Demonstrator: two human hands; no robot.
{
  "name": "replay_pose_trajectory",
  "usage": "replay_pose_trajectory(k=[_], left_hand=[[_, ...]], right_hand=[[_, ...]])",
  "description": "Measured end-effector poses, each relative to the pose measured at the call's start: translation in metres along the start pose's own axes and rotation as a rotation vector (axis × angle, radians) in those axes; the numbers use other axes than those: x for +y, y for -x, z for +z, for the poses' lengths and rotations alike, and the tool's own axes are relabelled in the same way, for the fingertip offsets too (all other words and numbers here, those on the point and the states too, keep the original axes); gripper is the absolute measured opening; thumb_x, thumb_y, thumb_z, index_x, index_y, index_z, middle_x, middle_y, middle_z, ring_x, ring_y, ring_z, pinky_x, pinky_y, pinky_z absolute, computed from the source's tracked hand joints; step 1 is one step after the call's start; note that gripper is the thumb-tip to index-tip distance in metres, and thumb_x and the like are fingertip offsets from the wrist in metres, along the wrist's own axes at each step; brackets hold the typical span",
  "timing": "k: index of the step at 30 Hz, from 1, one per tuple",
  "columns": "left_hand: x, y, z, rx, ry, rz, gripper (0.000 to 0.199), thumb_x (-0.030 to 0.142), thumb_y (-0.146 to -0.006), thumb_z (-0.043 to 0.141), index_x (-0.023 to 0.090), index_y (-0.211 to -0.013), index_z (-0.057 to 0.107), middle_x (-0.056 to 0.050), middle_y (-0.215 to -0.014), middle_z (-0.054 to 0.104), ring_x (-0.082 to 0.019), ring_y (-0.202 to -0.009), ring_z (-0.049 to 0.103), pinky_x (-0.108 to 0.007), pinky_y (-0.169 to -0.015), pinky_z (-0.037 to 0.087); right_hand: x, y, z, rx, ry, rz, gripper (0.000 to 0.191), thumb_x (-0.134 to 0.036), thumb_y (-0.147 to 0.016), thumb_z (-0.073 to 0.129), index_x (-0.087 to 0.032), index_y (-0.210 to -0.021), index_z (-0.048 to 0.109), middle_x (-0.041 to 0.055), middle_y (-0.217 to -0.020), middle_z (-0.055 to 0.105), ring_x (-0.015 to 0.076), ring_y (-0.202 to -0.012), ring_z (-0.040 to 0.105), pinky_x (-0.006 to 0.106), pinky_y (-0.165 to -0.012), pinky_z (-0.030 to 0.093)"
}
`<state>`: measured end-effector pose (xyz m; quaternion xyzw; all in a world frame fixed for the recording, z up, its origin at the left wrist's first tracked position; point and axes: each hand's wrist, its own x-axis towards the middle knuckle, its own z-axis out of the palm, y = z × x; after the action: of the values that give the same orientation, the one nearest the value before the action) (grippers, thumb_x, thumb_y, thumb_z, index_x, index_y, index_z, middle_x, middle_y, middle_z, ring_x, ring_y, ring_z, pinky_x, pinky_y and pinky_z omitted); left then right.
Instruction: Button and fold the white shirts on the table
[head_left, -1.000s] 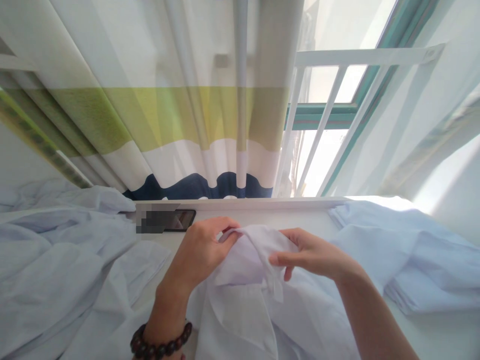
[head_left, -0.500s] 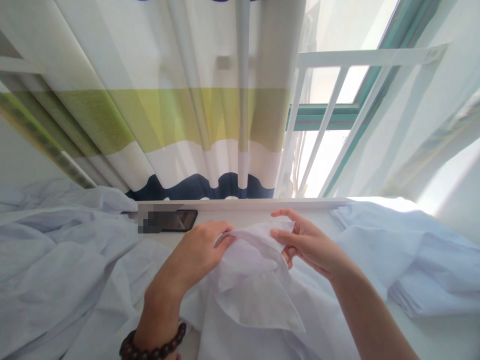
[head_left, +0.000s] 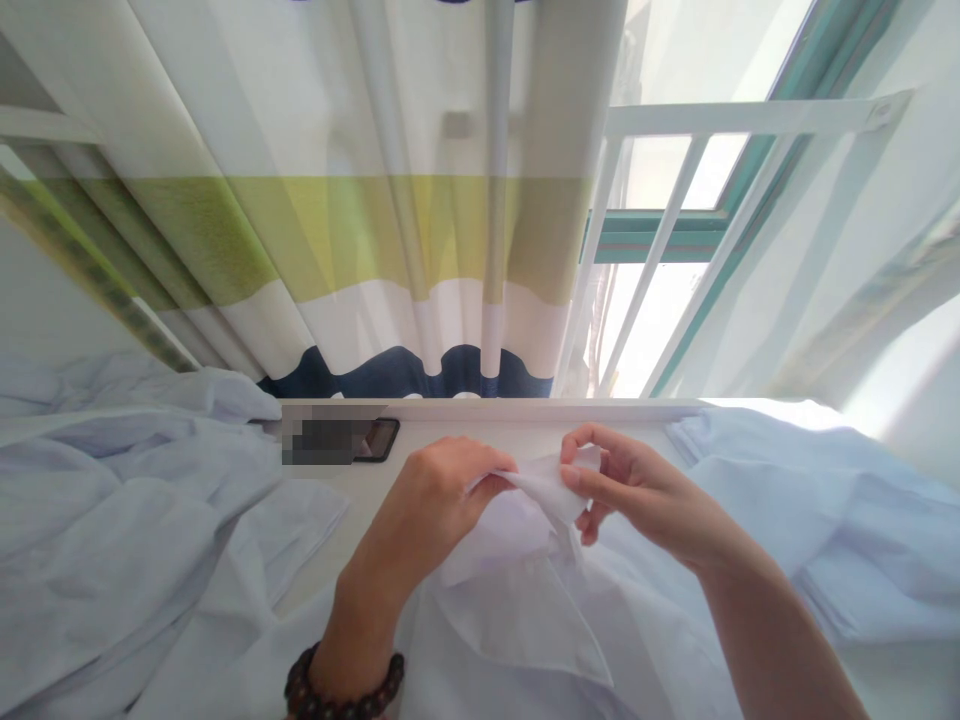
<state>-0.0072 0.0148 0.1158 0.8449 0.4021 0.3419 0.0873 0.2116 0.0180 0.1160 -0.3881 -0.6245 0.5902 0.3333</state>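
A white shirt (head_left: 525,610) lies in front of me on the white table (head_left: 465,440), its collar raised toward the window. My left hand (head_left: 435,510), with a dark bead bracelet (head_left: 341,690) on the wrist, pinches the collar's left side. My right hand (head_left: 637,490) pinches the same collar from the right, thumb and fingers closed on the cloth. The two hands are close together, with a short span of collar between them.
A dark phone (head_left: 371,440) lies at the table's back edge. A heap of pale blue cloth (head_left: 127,520) covers the left side. Folded pale blue garments (head_left: 832,510) sit at the right. Behind stand a striped curtain (head_left: 390,250) and a barred window (head_left: 675,220).
My hands have drawn closer together on the collar, and the cloth between them has bunched into a narrower fold. The view has shifted slightly.
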Motion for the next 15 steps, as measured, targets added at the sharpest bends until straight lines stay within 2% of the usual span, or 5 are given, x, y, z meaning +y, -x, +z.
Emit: replay_pose_trajectory(k=[3,6,10,13,15], left_hand=[[0.001,0.001,-0.002,0.004,-0.025,0.002,0.012,0.01,-0.084,0.062,0.019,-0.087,0.069,0.0,-0.084,0.073,-0.018,-0.077,0.066,-0.028,-0.073,0.047],[0.004,0.001,-0.003,-0.013,-0.062,0.018,0.012,0.013,-0.086,0.06,0.019,-0.087,0.07,0.0,-0.083,0.074,-0.02,-0.076,0.066,-0.031,-0.074,0.047],[0.003,0.001,-0.003,-0.042,-0.128,-0.016,0.015,0.014,-0.087,0.056,0.019,-0.086,0.07,-0.001,-0.08,0.074,-0.021,-0.074,0.065,-0.034,-0.075,0.046],[0.0,0.0,-0.002,-0.018,-0.231,-0.112,0.018,0.016,-0.089,0.052,0.019,-0.086,0.07,-0.002,-0.081,0.073,-0.023,-0.077,0.065,-0.035,-0.075,0.046],[0.0,0.0,-0.002,0.006,-0.302,-0.176,0.018,0.019,-0.089,0.051,0.02,-0.085,0.069,-0.003,-0.08,0.073,-0.024,-0.078,0.066,-0.036,-0.074,0.046]], right_hand=[[-0.005,0.007,-0.001,0.159,0.315,-0.117,0.019,-0.041,-0.089,0.056,-0.022,-0.09,0.058,0.002,-0.087,0.059,0.0165,-0.082,0.063,0.027,-0.067,0.054],[-0.012,0.013,0.006,0.317,0.578,-0.242,0.015,-0.037,-0.09,0.054,-0.025,-0.092,0.062,0.0047,-0.106,0.057,0.0181,-0.096,0.058,0.022,-0.059,0.049],[-0.021,0.017,0.017,0.338,0.722,-0.267,0.016,-0.035,-0.092,0.051,-0.026,-0.087,0.063,0.0025,-0.088,0.059,0.0155,-0.079,0.057,0.021,-0.05,0.041],[-0.023,0.019,0.02,0.292,0.777,-0.151,0.02,-0.039,-0.092,0.049,-0.027,-0.088,0.064,-0.0027,-0.063,0.055,0.0131,-0.059,0.053,0.023,-0.049,0.038],[-0.023,0.02,0.02,0.232,0.758,-0.059,0.027,-0.043,-0.093,0.047,-0.024,-0.08,0.062,-0.0048,-0.053,0.055,0.0119,-0.05,0.051,0.024,-0.05,0.038]])
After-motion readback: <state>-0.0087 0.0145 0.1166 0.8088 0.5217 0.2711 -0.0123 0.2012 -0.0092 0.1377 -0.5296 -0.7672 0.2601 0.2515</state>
